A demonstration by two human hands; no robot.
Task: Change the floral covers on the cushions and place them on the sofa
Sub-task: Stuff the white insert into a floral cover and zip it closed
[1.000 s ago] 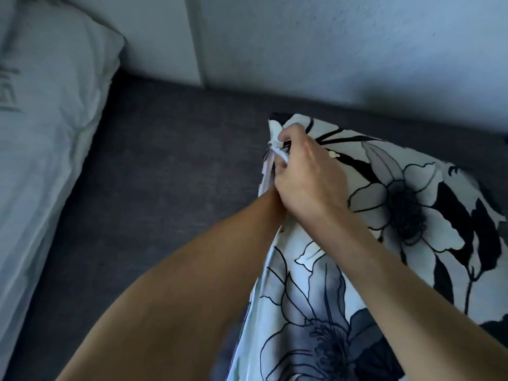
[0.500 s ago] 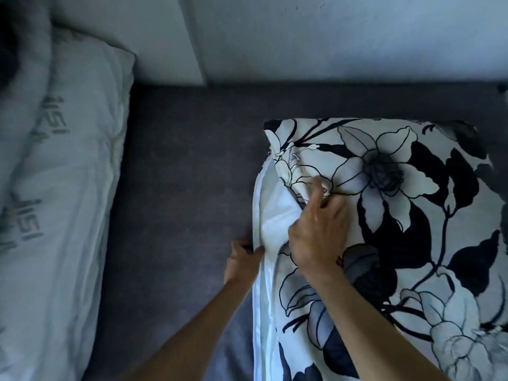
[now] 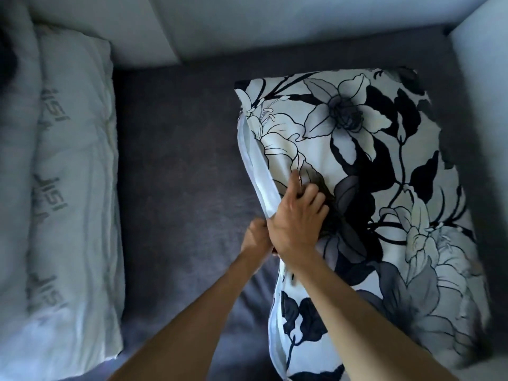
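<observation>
- Black-and-white floral-print fabric cushion cover (image 3: pixel 357 166) lies on the dark grey fabric sofa seat (image 3: pixel 178 160), right half, far corner just short of the pale backrest (image 3: pixel 302 23).
- White cushion insert (image 3: pixel 258 171) shows as a strip along the cover's open left edge, from near the far corner down to your hands.
- Your right hand (image 3: pixel 295 218) lies on top of the cover at that open edge, fingers spread and bent, tips pressing into the print; not curled round anything you can see.
- Your left hand (image 3: pixel 255 239) sits just left of the right hand, touching the cover's edge, fingers curled; looks like it pinches the edge, but what exactly it grips cannot be told, right hand hides it.
- Both forearms come in from the bottom of the view.
- Pale white pillow with grey printed lettering (image 3: pixel 71 188) lies along the left side of the seat, well apart from the cover.
- Pale armrest (image 3: pixel 483 105) stands right of the cover.
</observation>
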